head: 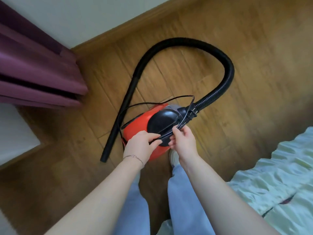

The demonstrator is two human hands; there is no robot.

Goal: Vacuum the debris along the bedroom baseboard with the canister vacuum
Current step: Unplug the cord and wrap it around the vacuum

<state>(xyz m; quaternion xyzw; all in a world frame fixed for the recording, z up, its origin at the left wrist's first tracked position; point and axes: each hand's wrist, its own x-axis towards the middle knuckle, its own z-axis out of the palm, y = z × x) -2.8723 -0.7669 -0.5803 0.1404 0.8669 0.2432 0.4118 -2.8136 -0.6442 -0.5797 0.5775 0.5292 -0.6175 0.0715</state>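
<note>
A red canister vacuum (138, 122) with a black round top stands on the wooden floor just ahead of my feet. Its black ribbed hose (218, 53) arcs away and back down to a straight black nozzle tube (118, 119) lying on the floor at the left. A black power cord (128, 108) loops over the canister, and its plug (192, 114) hangs by the hose joint. My left hand (141, 145) pinches the cord over the canister. My right hand (182, 138) grips the bundled cord just below the plug.
A wooden baseboard (128, 22) runs along the white wall at the top. Purple curtains (33, 68) hang at the left. A bed with pale green bedding (271, 180) fills the lower right. My jeans legs and a white shoe (173, 156) are below the vacuum.
</note>
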